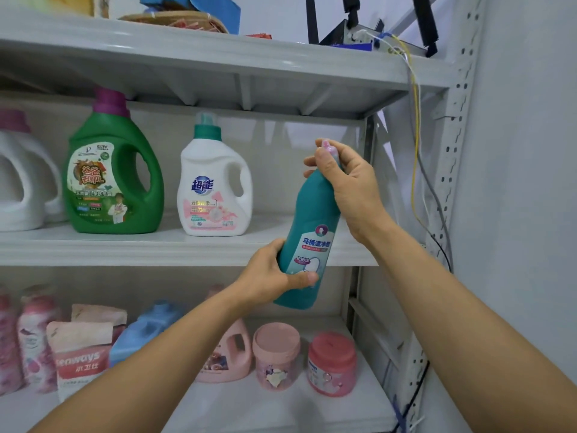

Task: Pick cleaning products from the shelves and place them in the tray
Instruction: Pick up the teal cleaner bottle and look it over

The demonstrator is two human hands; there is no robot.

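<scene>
Head view: bottle (312, 220) is held in front of the middle shelf (156, 248), at its right end, long axis near upright, cap tipped right. Neck is gripped by right hand (349, 185), base is wrapped by left hand (268, 276). Tray is not seen, so carry direction can't be judged.

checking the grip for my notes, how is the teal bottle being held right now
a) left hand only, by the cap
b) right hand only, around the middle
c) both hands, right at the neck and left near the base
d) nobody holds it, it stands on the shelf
c: the right hand grips the neck of the teal bottle below its pink cap, and the left hand grips its lower body, holding it tilted in front of the shelf edge.
</scene>
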